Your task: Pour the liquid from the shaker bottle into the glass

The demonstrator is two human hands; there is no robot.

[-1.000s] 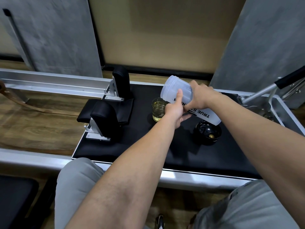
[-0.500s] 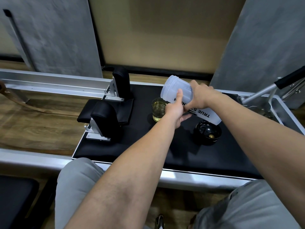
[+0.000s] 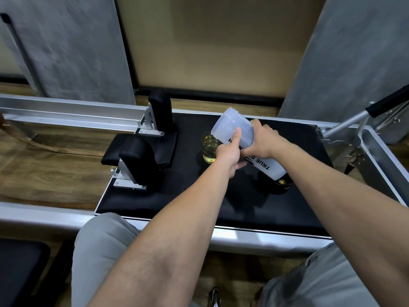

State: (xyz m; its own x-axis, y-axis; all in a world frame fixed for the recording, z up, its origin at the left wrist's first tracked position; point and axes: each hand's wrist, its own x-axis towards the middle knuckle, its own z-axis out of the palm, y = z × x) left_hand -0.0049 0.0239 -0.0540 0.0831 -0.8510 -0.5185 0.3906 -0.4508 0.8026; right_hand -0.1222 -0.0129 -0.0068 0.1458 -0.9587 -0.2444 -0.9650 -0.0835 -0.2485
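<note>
Both hands, left (image 3: 229, 152) and right (image 3: 263, 141), gripped a translucent white plastic shaker bottle (image 3: 238, 132) tilted over a clear glass (image 3: 209, 147) of yellow liquid.

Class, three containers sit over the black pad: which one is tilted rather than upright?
The shaker bottle, held in both hands, leans mouth-up to the left. The glass and black bowl stand upright.

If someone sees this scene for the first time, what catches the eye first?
Both hands, left and right, hold a tilted translucent bottle at mid-frame, its open mouth over a glass of yellowish liquid. The glass stands on a black pad, with a black bowl under the bottle's base.
</note>
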